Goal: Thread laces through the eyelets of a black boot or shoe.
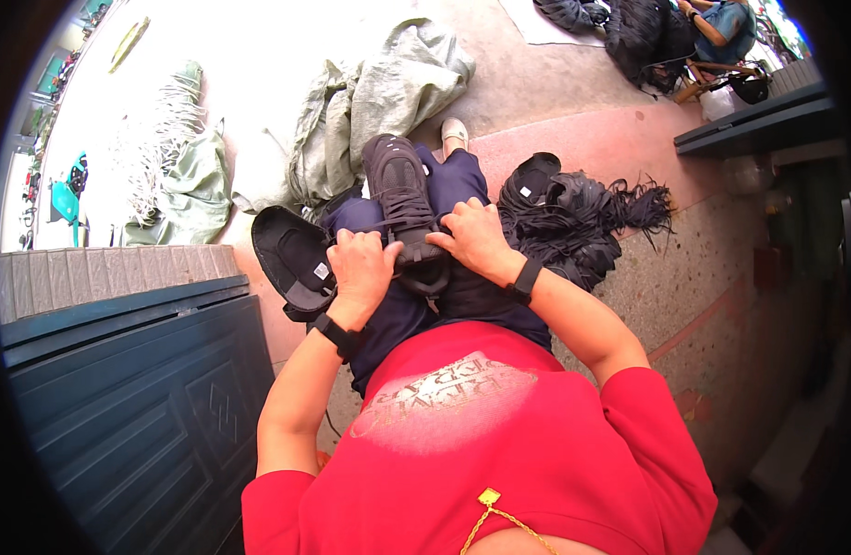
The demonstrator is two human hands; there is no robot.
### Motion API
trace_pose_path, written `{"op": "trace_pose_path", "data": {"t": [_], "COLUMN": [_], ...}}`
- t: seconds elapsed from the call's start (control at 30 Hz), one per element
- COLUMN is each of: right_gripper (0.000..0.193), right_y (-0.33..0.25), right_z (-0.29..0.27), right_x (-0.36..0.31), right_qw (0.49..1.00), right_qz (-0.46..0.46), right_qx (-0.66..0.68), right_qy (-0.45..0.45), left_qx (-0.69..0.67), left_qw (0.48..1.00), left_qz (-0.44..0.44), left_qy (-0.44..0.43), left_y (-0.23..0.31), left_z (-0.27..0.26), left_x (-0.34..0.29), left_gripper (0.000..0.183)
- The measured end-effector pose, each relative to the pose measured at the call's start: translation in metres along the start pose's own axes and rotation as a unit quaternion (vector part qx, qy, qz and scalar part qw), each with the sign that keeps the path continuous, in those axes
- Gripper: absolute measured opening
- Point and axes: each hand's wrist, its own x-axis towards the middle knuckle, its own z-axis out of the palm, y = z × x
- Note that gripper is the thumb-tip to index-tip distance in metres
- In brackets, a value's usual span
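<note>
A black lace-up shoe (402,180) lies across my lap, its toe pointing away from me and its collar nearest my body. My left hand (361,270) is closed at the left of the collar, and my right hand (479,239) at the right. Dark lace ends run from the shoe's lacing out to both hands; the fingers partly hide them. Left of my knee another black shoe (291,254) shows its open inside with a small white label. On my right, a heap of black shoelaces (573,222) lies beside a further black shoe (533,178).
Greyish-green woven sacks (379,88) lie ahead of my feet. White laces (171,116) spill over another sack (199,190) at far left. Blue door panels (148,407) flank me on the left, with a dark ledge (758,129) at right. Another person (726,32) sits at far right near black bundles.
</note>
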Motion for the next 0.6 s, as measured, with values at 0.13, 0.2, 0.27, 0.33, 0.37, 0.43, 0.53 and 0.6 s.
{"op": "trace_pose_path", "data": {"t": [0.13, 0.2, 0.27, 0.33, 0.37, 0.43, 0.53, 0.6], "right_gripper": [0.024, 0.022, 0.016, 0.014, 0.013, 0.013, 0.014, 0.016], "right_y": [0.008, 0.015, 0.016, 0.018, 0.018, 0.021, 0.023, 0.027], "right_z": [0.001, 0.013, 0.013, 0.014, 0.016, 0.019, 0.025, 0.026], "right_x": [0.001, 0.0, 0.004, 0.003, 0.003, 0.003, 0.004, 0.002], "right_qw": [0.999, 0.998, 0.986, 0.976, 0.962, 0.967, 0.972, 0.982], "right_qz": [0.011, 0.008, 0.025, 0.047, 0.067, 0.044, -0.031, -0.115], "right_qx": [0.029, 0.07, 0.165, 0.214, 0.263, 0.249, 0.225, 0.149], "right_qy": [-0.015, 0.002, 0.001, 0.013, 0.025, 0.03, 0.053, 0.035], "left_qx": [-0.07, -0.128, -0.16, -0.139, -0.116, -0.119, -0.069, -0.051], "left_qw": [0.997, 0.99, 0.983, 0.989, 0.992, 0.989, 0.989, 0.988], "left_qz": [-0.024, -0.057, -0.087, -0.04, 0.007, 0.034, 0.131, 0.148], "left_qy": [0.008, -0.006, -0.031, 0.01, 0.052, 0.08, -0.018, 0.004], "left_y": [-0.008, -0.017, -0.015, -0.007, -0.002, 0.01, 0.021, 0.022], "left_z": [0.021, 0.027, 0.023, 0.015, 0.013, 0.015, 0.017, 0.019], "left_x": [-0.006, -0.006, -0.003, 0.003, 0.007, 0.018, 0.032, 0.039], "left_gripper": [0.016, 0.017, 0.018, 0.016, 0.015, 0.013, 0.013, 0.012]}}
